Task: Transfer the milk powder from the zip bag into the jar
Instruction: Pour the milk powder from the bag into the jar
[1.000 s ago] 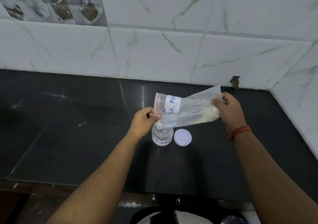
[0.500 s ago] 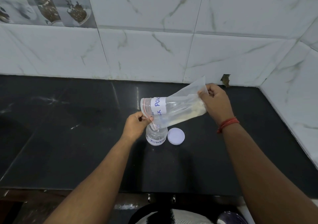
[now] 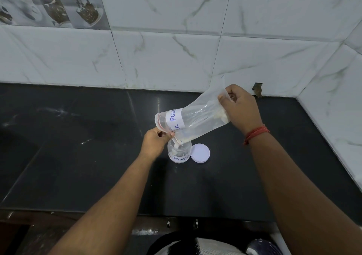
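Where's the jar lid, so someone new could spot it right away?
On the black counter, look below the tilted bag held in both hands. The lid lies flat just right of the small clear jar: a plain white disc, unlabelled, nobody touching it.

The see-through, thin plastic zip bag with a white paper label (image 3: pixel 193 120) looks soft, crinkly and shiny. The small clear plastic jar with a white label (image 3: pixel 179 152) is smooth and glossy. The round white plastic lid (image 3: pixel 200 153) looks smooth and matt. The black stone counter (image 3: pixel 78 137) is polished and shines. The white marble-look wall tiles (image 3: pixel 176 54) are smooth and glossy.
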